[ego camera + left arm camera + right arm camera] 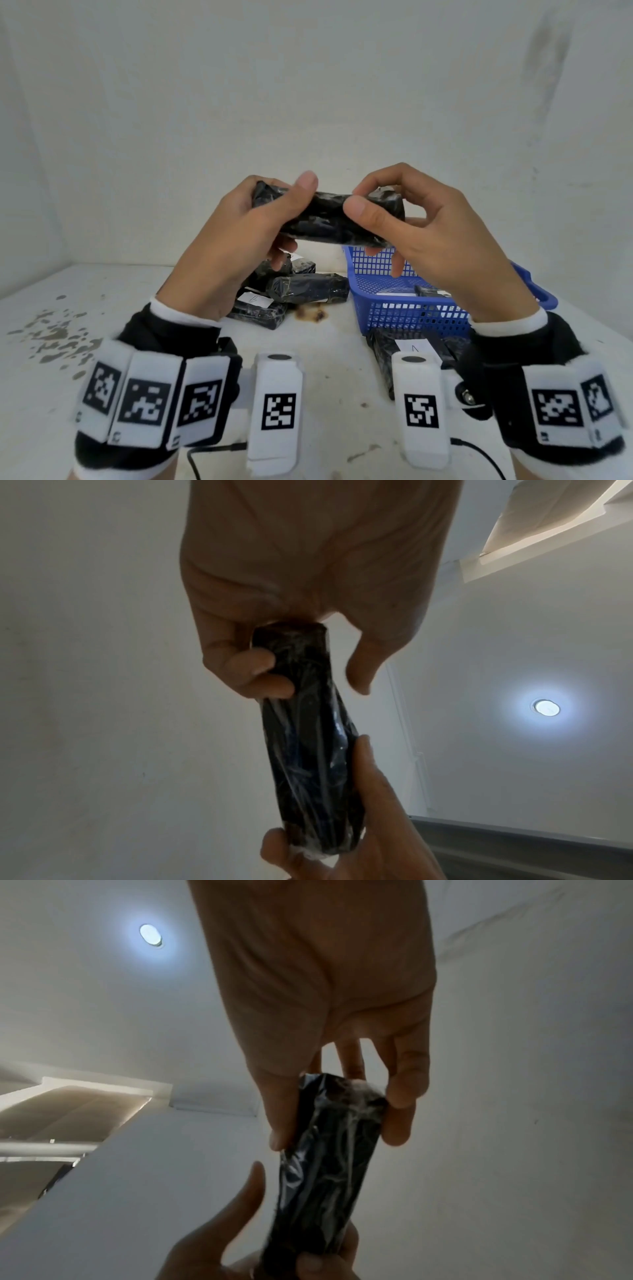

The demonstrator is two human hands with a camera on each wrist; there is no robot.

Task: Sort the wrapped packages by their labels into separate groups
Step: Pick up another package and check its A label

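Observation:
A black package wrapped in clear film (327, 217) (308, 739) (329, 1164) is held up in the air above the table, lying crosswise. My left hand (260, 219) (291, 656) grips its left end with thumb on top and fingers underneath. My right hand (387, 212) (342, 1110) pinches its right end between thumb and fingers. No label shows on the faces turned to the cameras. Below, a pile of black packages (291, 291) lies on the table, one with a white label (255, 299). Another labelled package (411, 349) lies in front of the basket.
A blue plastic basket (404, 308) stands at the right of the table, with a package inside. The white table (102, 308) has flaked paint at the left and a brown stain (310, 315) near the pile. A white wall stands behind.

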